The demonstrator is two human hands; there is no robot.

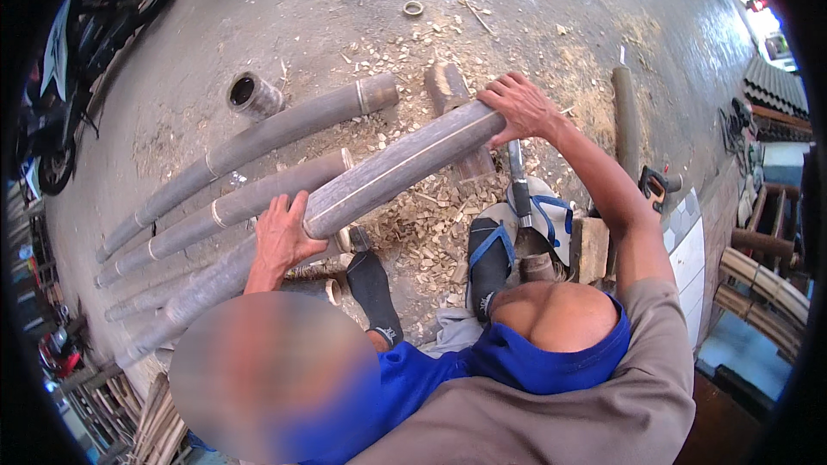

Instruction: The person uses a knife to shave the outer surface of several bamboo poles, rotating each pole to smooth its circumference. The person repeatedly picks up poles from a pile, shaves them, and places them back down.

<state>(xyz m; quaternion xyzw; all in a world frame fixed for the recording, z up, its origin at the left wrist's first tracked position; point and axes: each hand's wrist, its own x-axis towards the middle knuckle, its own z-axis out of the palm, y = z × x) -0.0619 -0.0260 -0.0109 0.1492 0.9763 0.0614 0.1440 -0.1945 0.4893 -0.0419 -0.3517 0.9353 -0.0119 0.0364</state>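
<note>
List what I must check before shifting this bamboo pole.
1. Right hand on pole: ok, the right hand grips the bamboo pole at its far end.
2. Left hand on pole: ok, the left hand grasps it nearer the body.
3. Saw away from both hands: ok.
4. Bladed tool not touching right foot: cannot tell.
5. Sandal on left foot: not ok, sock only.

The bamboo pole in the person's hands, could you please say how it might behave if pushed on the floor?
The bamboo pole is probably stiff, showing no sag between the left hand and right hand. Its rounded sides could let it roll.
</note>
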